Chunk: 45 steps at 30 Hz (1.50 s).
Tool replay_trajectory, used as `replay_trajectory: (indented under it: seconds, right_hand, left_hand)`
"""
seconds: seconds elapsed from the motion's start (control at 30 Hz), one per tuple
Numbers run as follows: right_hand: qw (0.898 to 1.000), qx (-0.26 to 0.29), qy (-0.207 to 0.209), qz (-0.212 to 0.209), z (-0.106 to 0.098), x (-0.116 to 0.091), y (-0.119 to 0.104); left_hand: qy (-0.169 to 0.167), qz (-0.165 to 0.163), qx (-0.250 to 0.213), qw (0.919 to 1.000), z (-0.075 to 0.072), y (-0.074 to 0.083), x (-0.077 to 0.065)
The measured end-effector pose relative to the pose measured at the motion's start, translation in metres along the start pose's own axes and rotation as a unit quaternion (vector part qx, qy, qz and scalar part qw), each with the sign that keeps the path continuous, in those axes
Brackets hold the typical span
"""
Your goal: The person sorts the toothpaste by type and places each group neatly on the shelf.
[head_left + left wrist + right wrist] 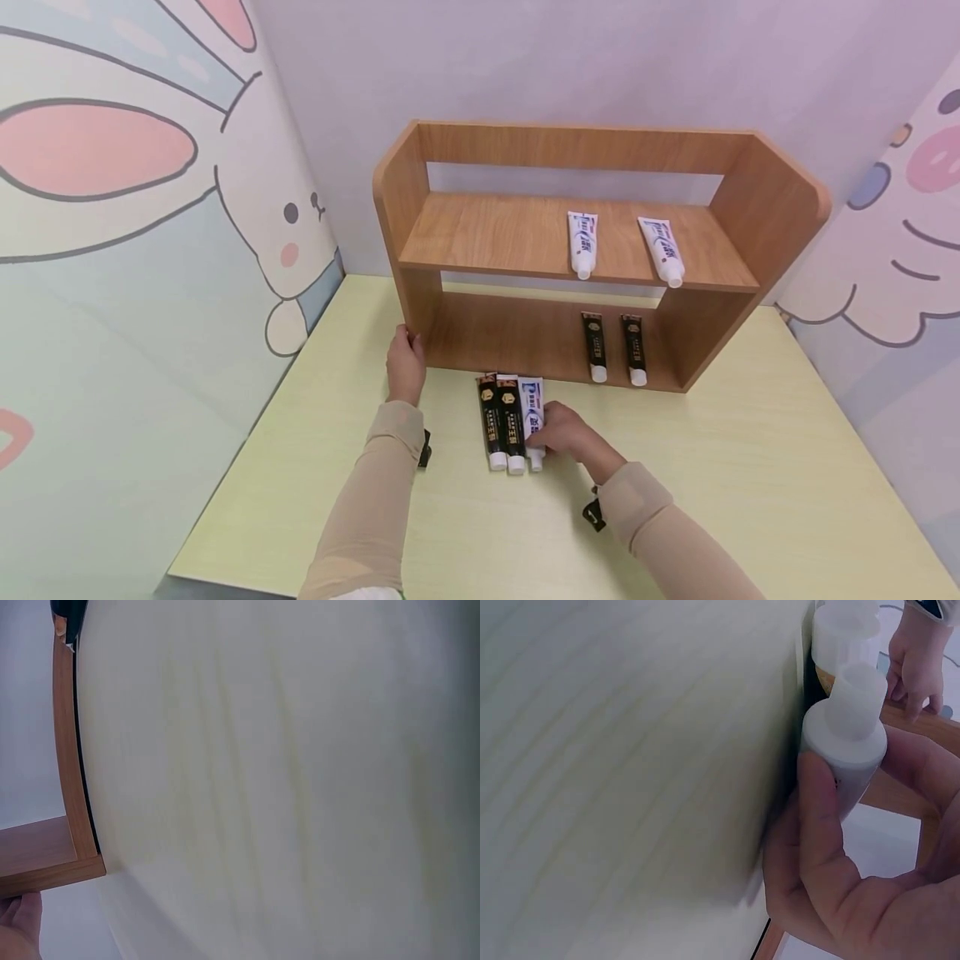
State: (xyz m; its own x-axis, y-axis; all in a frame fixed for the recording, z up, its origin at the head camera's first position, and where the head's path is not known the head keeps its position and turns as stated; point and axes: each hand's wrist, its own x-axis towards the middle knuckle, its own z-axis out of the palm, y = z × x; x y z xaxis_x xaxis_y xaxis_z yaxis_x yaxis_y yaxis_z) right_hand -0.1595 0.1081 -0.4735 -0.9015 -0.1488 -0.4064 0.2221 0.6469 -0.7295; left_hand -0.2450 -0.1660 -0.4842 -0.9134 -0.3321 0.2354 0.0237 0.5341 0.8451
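I have my left hand point(406, 368) gripping the wooden shelf point(495, 233) at its 8 o'clock, fingers curled on the panel edge. Two black tubes point(507, 422) lie at 9 o'clock beside the white tube point(532, 403); my right hand point(567, 432) pinches that from 3 o'clock, thumb and fingers clamped.
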Motion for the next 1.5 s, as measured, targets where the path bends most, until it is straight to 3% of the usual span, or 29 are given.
replay_trajectory:
  seconds: [0.37,0.6,0.77,1.5]
  right_hand:
    - [0.998,0.051,-0.025,0.03,-0.01,-0.002,0.001]
    - [0.99,0.121,-0.05,0.044,-0.013,-0.004,0.001]
    - [0.988,0.134,-0.05,0.056,-0.015,-0.006,0.001]
    - [0.985,0.158,-0.07,0.01,-0.032,-0.021,-0.017]
  left_hand:
    - [0.005,0.009,-0.003,0.9999,0.0,0.0,0.0]
    - [0.012,0.011,-0.004,0.9999,0.001,-0.002,0.0]
    - [0.009,0.012,-0.004,0.9999,0.001,-0.003,0.0]
    - [0.005,0.008,-0.002,0.9999,0.0,-0.001,-0.001]
